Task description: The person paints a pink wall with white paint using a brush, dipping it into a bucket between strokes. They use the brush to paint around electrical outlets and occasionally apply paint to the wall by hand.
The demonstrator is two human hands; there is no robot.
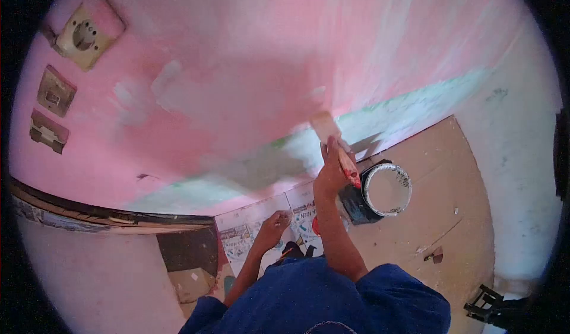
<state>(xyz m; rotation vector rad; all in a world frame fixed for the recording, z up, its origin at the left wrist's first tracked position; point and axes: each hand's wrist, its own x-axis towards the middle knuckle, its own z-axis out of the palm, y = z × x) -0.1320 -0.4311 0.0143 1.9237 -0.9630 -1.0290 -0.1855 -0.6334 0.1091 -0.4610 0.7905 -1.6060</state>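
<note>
My right hand (332,171) is closed around the handle of a flat paintbrush (325,124), which has red marks at its handle end. The bristles point up and forward at the pink and pale green wall (237,90), overlapping its lower band in this view. Beside my right wrist stands a dark paint bucket (366,198) with a paint-smeared pale rim and light paint inside. My left hand (275,226) hangs lower, over the printed sheets (237,239), with its fingers loosely curled and nothing visible in them.
A wall socket (83,37) and two more worn wall fittings (56,90) sit at upper left. Brown floor (439,197) stretches right toward a pale wall (516,173). A small dark scrap (437,254) lies there, and a black object (487,301) is at lower right.
</note>
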